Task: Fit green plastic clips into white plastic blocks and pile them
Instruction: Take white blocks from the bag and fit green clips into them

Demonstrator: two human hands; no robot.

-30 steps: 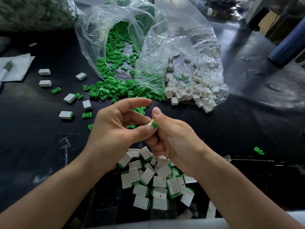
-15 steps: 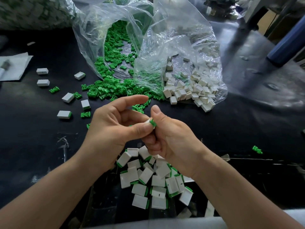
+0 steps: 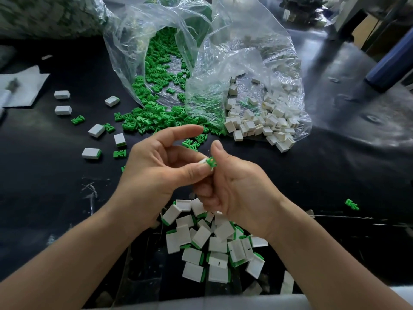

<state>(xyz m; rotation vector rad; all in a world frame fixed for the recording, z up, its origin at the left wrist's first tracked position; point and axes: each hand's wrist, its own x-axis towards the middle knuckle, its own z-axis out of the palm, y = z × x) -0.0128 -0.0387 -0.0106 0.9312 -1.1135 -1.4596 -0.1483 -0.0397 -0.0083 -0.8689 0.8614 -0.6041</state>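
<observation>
My left hand (image 3: pixel 156 166) pinches a small white block (image 3: pixel 202 161) between thumb and middle fingers, its index finger raised. A green clip (image 3: pixel 211 162) sits at the block's end, and my right hand (image 3: pixel 232 186) holds it there with curled fingers, thumb raised above it. Both hands meet above the black table (image 3: pixel 55 186). Below them lies a pile of fitted blocks (image 3: pixel 212 245), white with green edges. Loose green clips (image 3: pixel 156 117) spill from an open clear bag. White blocks (image 3: pixel 259 124) spill from a second clear bag to its right.
Several single blocks (image 3: pixel 91 153) and clips (image 3: pixel 119 153) lie scattered on the left. A stray clip (image 3: pixel 352 204) lies at the right. White paper (image 3: pixel 20 88) with a dark tool sits at the far left. A blue post (image 3: pixel 393 63) stands at the back right.
The green clip shows more plainly now, sticking out at the block's end; before, only a small green tip showed between the thumbs. The hands stayed in place.
</observation>
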